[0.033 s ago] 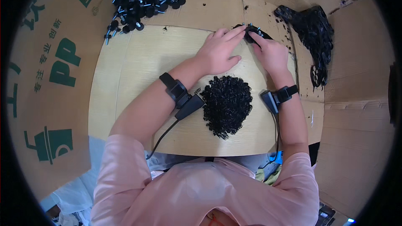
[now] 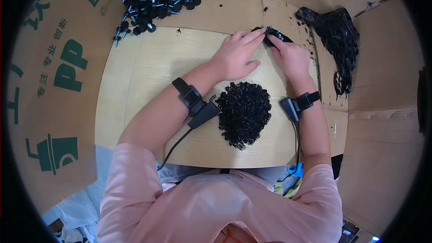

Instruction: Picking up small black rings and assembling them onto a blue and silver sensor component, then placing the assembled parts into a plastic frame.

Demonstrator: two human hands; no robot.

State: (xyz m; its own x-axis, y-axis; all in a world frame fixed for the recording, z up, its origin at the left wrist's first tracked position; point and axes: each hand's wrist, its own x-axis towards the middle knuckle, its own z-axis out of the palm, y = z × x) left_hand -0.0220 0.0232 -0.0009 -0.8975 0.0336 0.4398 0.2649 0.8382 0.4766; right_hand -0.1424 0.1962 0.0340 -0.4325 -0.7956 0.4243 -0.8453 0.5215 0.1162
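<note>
A black piece with several metallic studs standing up from it lies at the far edge of the board, partly hidden by my hands. My left hand rests flat with its fingers stretched out, the fingertips touching the piece's left side. On its right side, the curled fingers of my right hand grip the piece, with the index finger pressed on top. Between my forearms is a heap of small black curled parts. Black round-headed screws are piled at the far left.
A pale wooden board forms the work surface. Cardboard walls enclose it on both sides. A tangled bunch of black strips lies at the far right. From the black wristbands, cables run down toward my body.
</note>
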